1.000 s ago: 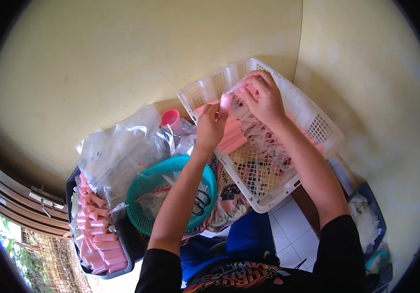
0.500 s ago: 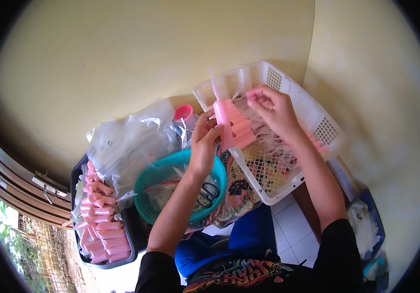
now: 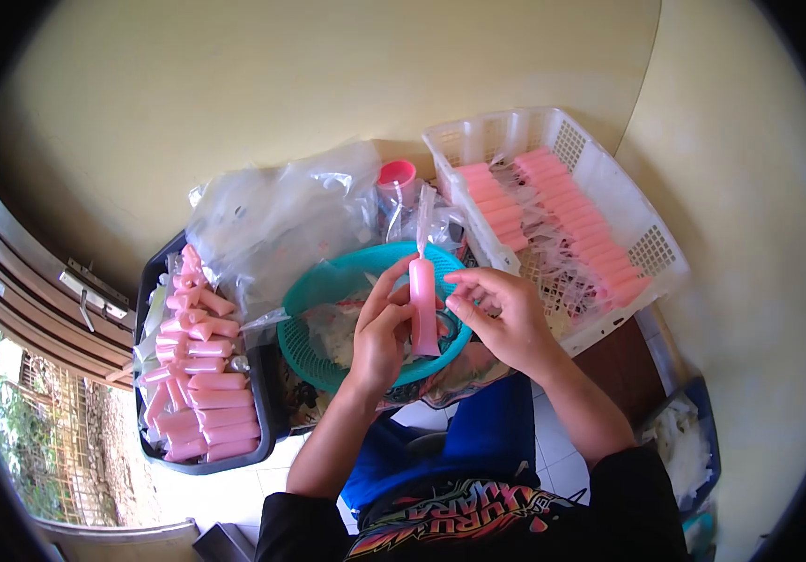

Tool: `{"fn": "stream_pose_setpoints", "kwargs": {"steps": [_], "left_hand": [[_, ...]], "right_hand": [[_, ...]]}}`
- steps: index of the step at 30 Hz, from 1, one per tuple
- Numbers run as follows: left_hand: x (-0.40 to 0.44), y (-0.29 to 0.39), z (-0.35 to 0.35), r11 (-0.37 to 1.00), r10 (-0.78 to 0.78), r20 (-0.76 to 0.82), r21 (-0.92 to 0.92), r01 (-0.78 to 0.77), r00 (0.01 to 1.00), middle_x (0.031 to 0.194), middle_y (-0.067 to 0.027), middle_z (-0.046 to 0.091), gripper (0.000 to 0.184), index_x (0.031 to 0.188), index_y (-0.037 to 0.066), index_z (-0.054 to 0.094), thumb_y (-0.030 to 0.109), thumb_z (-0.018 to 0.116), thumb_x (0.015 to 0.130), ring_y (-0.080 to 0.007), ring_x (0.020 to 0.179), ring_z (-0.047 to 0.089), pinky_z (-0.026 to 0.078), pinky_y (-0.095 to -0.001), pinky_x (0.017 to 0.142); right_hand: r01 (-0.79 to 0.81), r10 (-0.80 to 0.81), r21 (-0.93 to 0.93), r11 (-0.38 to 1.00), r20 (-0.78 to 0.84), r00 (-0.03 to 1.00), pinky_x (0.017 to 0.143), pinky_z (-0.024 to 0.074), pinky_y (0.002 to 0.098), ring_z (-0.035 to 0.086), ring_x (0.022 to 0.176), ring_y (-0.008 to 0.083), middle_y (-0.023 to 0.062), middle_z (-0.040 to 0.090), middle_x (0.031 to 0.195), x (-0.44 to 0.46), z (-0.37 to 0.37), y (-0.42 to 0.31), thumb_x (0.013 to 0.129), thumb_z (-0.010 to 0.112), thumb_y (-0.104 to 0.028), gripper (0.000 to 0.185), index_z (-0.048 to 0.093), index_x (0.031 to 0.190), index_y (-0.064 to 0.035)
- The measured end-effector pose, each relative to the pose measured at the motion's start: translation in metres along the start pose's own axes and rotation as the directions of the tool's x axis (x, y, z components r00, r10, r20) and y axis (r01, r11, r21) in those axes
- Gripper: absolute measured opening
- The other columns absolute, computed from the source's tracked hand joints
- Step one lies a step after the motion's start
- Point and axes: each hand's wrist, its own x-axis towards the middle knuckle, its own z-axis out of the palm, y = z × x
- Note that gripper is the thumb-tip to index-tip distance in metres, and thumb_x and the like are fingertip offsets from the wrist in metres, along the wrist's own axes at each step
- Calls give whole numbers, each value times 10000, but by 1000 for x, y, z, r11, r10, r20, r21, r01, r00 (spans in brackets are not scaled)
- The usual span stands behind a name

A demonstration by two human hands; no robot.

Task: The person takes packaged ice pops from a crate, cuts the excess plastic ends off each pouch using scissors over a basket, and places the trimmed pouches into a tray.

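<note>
A pink filled plastic tube (image 3: 423, 304) stands upright in my left hand (image 3: 382, 337), its clear twisted end pointing up. The fingers of that hand wrap round its side. Just right of the tube is my right hand (image 3: 501, 318), fingers apart and curved, holding nothing that I can see. Both hands are over a teal basket (image 3: 304, 351) with clear plastic and scissors in it. Rows of pink tubes (image 3: 576, 215) lie in a white crate (image 3: 628, 192) at the upper right.
On the left, a dark tray (image 3: 267, 412) holds a pile of pink tubes (image 3: 220, 398). Clear plastic bags (image 3: 281, 215) lie behind the basket, beside a pink cup (image 3: 397, 172). A dark bin (image 3: 702, 412) with clear plastic stands at the lower right.
The held tube has moved from the white crate to over the teal basket. My right hand has come down beside it. The view has shifted, showing the crate farther right.
</note>
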Motion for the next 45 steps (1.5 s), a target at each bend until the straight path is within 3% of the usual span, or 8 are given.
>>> {"fn": "stream_pose_setpoints", "kwargs": {"steps": [2, 6, 8, 9, 19, 24, 39, 45], "left_hand": [[-10, -1, -12, 997, -45, -6, -66, 44, 999, 1088, -173, 615, 570, 1441, 23, 370, 31, 386, 872, -233, 808, 645, 530, -339, 738], [-25, 2, -28, 998, -70, -13, -1, 70, 997, 1050, -158, 625, 497, 1409, 8, 394, 67, 407, 916, -219, 783, 646, 531, -330, 714], [-30, 1, -32, 993, -85, 7, 78, 85, 996, 1015, -137, 633, 436, 1378, -1, 415, 112, 441, 957, -204, 758, 646, 533, -317, 680], [-32, -1, -33, 992, -79, -15, 98, 80, 997, 983, -155, 636, 403, 1342, -1, 437, 159, 475, 974, -228, 673, 655, 526, -299, 590], [-37, 9, -39, 954, -135, -24, 268, 136, 991, 923, -100, 632, 327, 1242, -4, 498, 240, 481, 1025, -187, 700, 664, 519, -283, 590], [-29, 7, -41, 922, -89, -59, 373, 105, 994, 886, -72, 644, 317, 1115, -25, 597, 267, 511, 1026, -160, 769, 668, 531, -278, 658], [-31, 7, -46, 946, -91, -139, 296, 129, 986, 823, -92, 658, 268, 1000, -42, 635, 165, 466, 1009, -160, 671, 641, 516, -283, 607], [-36, 5, -47, 957, -120, -158, 242, 157, 980, 728, -58, 610, 278, 882, -37, 621, 171, 477, 998, -136, 610, 615, 490, -276, 553]], "right_hand": [[-49, 49, 17, 999, 45, 998, 616, 513, 280, 659, 717, 135, 89, 699, 855, -2, 17, 13, 882, 713, -176, 274, 676, 1089, -1], [-225, 199, 280, 933, 120, 973, 624, 489, 245, 637, 768, 94, 55, 688, 882, -1, 42, 20, 919, 680, -171, 300, 654, 1146, 23], [-381, 345, 568, 729, 175, 922, 615, 469, 217, 613, 739, 73, 36, 679, 892, 0, 52, 24, 929, 667, -161, 295, 651, 1165, 16], [-386, 359, 584, 714, 168, 918, 582, 433, 205, 570, 688, 48, 12, 671, 868, 0, 56, 24, 932, 669, -164, 270, 668, 1146, 0], [-432, 360, 581, 690, 241, 901, 525, 344, 203, 479, 598, 46, -12, 609, 761, 5, 69, 30, 924, 680, -156, 163, 701, 983, -6], [-485, 359, 668, 564, 330, 873, 525, 307, 188, 457, 589, 26, -34, 628, 757, 4, 73, 31, 896, 709, -140, 96, 706, 911, -45], [-570, 353, 740, 358, 457, 816, 497, 371, 203, 546, 564, 78, 33, 672, 788, 5, 89, 43, 902, 705, -132, 202, 711, 1058, -5], [-598, 419, 690, 408, 440, 794, 502, 381, 219, 562, 575, 90, 58, 681, 759, 8, 91, 51, 862, 736, -88, 126, 734, 946, 6]]}}
